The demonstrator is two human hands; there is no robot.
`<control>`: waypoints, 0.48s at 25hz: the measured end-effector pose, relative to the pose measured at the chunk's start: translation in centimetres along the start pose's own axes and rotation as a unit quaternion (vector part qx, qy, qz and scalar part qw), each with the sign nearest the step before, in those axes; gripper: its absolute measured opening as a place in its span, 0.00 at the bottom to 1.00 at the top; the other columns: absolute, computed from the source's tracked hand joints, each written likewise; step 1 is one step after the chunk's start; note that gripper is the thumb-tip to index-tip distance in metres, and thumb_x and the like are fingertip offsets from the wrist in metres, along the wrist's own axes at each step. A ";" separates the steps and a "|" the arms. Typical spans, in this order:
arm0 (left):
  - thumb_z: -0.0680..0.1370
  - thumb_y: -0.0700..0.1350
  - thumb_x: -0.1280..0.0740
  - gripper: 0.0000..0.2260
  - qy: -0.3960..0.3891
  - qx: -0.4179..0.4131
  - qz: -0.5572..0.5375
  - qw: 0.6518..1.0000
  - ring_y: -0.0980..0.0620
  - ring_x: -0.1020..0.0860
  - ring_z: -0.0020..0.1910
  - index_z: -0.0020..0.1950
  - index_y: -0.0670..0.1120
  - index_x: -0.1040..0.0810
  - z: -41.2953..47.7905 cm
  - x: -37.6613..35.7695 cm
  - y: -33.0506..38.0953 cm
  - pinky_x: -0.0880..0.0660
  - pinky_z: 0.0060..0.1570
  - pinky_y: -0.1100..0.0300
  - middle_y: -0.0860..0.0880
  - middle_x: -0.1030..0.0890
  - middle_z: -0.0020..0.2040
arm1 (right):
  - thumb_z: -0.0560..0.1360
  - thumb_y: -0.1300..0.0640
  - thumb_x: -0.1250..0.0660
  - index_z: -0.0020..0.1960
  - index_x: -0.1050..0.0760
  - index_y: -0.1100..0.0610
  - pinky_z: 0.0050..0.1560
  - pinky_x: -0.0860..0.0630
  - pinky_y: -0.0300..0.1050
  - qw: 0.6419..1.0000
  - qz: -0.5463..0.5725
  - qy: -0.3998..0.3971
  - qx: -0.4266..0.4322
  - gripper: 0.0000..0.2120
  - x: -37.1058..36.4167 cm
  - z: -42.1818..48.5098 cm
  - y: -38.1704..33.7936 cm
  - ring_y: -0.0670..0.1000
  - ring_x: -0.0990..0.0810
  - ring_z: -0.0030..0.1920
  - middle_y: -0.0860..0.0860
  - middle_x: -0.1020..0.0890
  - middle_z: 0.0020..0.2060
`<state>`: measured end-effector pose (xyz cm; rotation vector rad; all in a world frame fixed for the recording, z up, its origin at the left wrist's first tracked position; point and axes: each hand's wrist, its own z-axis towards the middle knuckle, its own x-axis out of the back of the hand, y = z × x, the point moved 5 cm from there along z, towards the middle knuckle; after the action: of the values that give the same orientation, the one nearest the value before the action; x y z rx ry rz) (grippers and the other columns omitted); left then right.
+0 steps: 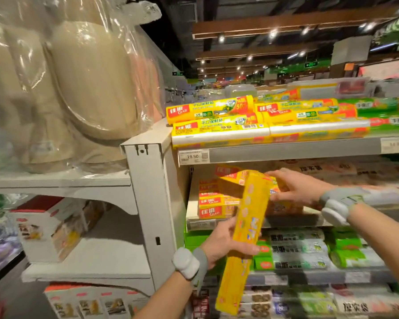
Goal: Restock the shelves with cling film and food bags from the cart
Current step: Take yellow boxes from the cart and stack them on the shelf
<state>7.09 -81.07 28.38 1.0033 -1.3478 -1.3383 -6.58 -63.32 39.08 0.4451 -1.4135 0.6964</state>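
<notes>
Yellow cardboard marks the task's thing: a long cling-film box point(244, 226) slants from about 6 o'clock up toward the centre of the view, its upper end just in front of the middle shelf point(200, 224). The left grip point(221, 245) is wrapped round the box's middle, thumb across the near face. The right grip point(302, 187), coming in from 3 o'clock, is spread with fingers nearly straight, touching the box's upper end and not closed round it.

At 9 o'clock of that upper end, a short stack of red-and-yellow boxes point(211, 203) sits on the same shelf, hard against the left upright. Yellow rolls point(217, 118) fill the top shelf at 12 o'clock, and green-and-white packs point(297, 249) the shelf below at 5 o'clock. The cart is out of view.

The step in hand looks like placing: one box has been brought up and is being steered toward its row. The box is tilted steeply, so the next move probably calls for swinging it level, aligning it with the stack and sliding it in, the right grip guiding the far end while the left lets go.
</notes>
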 end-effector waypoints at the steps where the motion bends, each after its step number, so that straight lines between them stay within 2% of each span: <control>1: 0.61 0.48 0.17 0.34 -0.014 0.002 0.064 0.998 0.40 0.21 0.61 0.64 0.43 0.24 0.1 0.0 0.1 0.25 0.62 0.43 0.44 0.18 0.60 | 0.74 0.41 0.32 0.76 0.40 0.50 0.61 0.29 0.47 1.000 -0.002 0.004 0.000 0.35 -0.4 1.2 0.7 0.52 0.27 0.62 0.52 0.28 0.62; 3: 0.60 0.55 0.18 0.37 -0.032 0.005 0.222 0.974 0.48 0.24 0.63 0.65 0.45 0.24 1.1 -0.1 0.6 0.27 0.64 0.49 0.48 0.22 0.63 | 0.75 0.42 0.32 0.71 0.34 0.54 0.56 0.30 0.45 1.000 -0.002 -0.003 -0.016 0.30 -1.2 3.6 1.7 0.55 0.25 0.61 0.55 0.26 0.61; 5: 0.65 0.51 0.19 0.35 -0.046 0.012 0.342 0.939 0.52 0.33 0.68 0.69 0.48 0.27 2.8 -0.3 1.4 0.35 0.70 0.52 0.51 0.31 0.70 | 0.74 0.38 0.32 0.59 0.28 0.54 0.47 0.31 0.44 0.999 0.001 -0.026 -0.034 0.24 -1.8 5.9 2.5 0.53 0.23 0.51 0.54 0.22 0.54; 6: 0.68 0.49 0.20 0.34 -0.055 0.014 0.376 0.925 0.54 0.37 0.71 0.71 0.49 0.28 3.6 -0.3 1.7 0.39 0.72 0.54 0.52 0.35 0.73 | 0.73 0.36 0.34 0.57 0.28 0.54 0.46 0.30 0.44 0.998 -0.001 -0.048 -0.042 0.24 -2.2 7.1 2.8 0.52 0.23 0.48 0.53 0.21 0.52; 7: 0.69 0.48 0.21 0.34 -0.061 0.017 0.396 0.916 0.54 0.40 0.72 0.72 0.48 0.29 4.4 -0.1 2.1 0.42 0.73 0.54 0.53 0.39 0.74 | 0.74 0.34 0.36 0.62 0.28 0.54 0.47 0.28 0.44 0.996 -0.001 -0.069 -0.047 0.28 -2.7 8.0 3.0 0.53 0.22 0.49 0.54 0.20 0.53; 9: 0.69 0.49 0.21 0.37 -0.061 0.035 0.430 0.900 0.52 0.41 0.73 0.74 0.46 0.32 5.7 0.7 2.5 0.42 0.74 0.53 0.53 0.41 0.75 | 0.75 0.36 0.36 0.76 0.41 0.49 0.58 0.27 0.46 0.996 0.027 -0.074 -0.036 0.35 -3.5 9.8 3.2 0.56 0.23 0.60 0.54 0.23 0.63; 10: 0.68 0.51 0.21 0.40 -0.059 0.045 0.450 0.890 0.51 0.40 0.72 0.75 0.44 0.33 6.3 1.0 2.5 0.41 0.73 0.53 0.53 0.40 0.74 | 0.75 0.38 0.34 0.77 0.45 0.46 0.62 0.29 0.46 0.998 0.041 -0.037 -0.012 0.36 -3.8 10.6 3.0 0.56 0.25 0.64 0.53 0.26 0.67; 12: 0.68 0.53 0.21 0.42 -0.063 0.059 0.492 0.866 0.51 0.38 0.70 0.76 0.42 0.35 7.0 1.6 2.9 0.39 0.72 0.55 0.51 0.39 0.71 | 0.73 0.45 0.28 0.75 0.40 0.47 0.67 0.35 0.46 0.997 0.026 0.047 0.060 0.36 -3.6 11.8 2.1 0.56 0.29 0.68 0.53 0.29 0.70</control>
<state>0.16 -80.97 31.73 0.1796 -1.7038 -0.5357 -16.79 -70.26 36.79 0.4649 -1.3022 0.8380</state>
